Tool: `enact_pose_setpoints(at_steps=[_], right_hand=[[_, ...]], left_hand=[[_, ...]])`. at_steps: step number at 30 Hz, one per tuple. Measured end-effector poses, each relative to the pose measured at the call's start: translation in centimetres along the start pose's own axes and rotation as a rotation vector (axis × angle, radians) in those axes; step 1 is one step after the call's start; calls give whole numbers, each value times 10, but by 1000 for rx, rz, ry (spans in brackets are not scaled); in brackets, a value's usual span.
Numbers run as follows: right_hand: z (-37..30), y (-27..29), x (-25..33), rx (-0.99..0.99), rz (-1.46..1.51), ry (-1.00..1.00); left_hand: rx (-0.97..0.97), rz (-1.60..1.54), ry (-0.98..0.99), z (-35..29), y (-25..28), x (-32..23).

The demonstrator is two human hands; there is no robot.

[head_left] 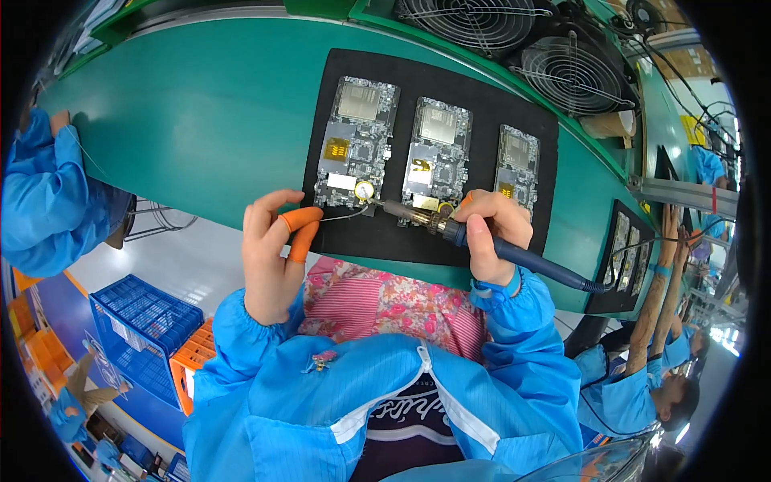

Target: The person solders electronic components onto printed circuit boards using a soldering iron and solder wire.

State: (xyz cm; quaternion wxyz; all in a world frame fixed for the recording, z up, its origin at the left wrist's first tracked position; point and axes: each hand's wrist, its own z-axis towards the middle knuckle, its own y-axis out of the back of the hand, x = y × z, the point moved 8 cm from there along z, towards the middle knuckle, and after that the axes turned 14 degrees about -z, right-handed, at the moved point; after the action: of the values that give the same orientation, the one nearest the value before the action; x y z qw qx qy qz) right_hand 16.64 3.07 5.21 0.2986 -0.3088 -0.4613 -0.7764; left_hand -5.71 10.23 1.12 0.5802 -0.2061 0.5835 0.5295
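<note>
Nearest the camera, below the bright blue smock sleeves, a pink floral cloth [385, 301] lies over the lap at the edge of the green conveyor surface [209, 120]. At the left, the left hand [273, 249], wearing orange rubber finger cots [301, 229], pinches a thin silvery solder wire [345, 215] between thumb and forefinger. At the right, the right hand [494, 233] is closed around a blue-handled soldering iron [482, 241], its metal tip reaching toward the lower corner of the left green-grey circuit board [356, 140], where the wire end meets a small round coin cell [365, 189]. That board lies with a middle circuit board [438, 153] and a right circuit board [516, 165] side by side on a black rectangular mat [377, 237]. Beyond the mat, two round wire-guarded fans [574, 72] stand behind the belt. Off left, blue plastic crates [144, 337] sit on the grey floor; other blue-smocked workers sit at both sides.
</note>
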Motion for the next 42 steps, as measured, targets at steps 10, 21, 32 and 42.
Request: enact_pose_setpoints(at_steps=[10,21,32,42], right_hand=[[-1,-9,3,61,-32,84],[3,-17,5,120,-52,121],[4,-17,6,116,-50,159],[4,-16,4,134,-57,142]], left_hand=[[-99,67,-92,-4,0,-17],[-96,82,-94,-3,-6,-11],[-59,79,-78,0,-19,-8],[1,175,-142,5,-17,-19]])
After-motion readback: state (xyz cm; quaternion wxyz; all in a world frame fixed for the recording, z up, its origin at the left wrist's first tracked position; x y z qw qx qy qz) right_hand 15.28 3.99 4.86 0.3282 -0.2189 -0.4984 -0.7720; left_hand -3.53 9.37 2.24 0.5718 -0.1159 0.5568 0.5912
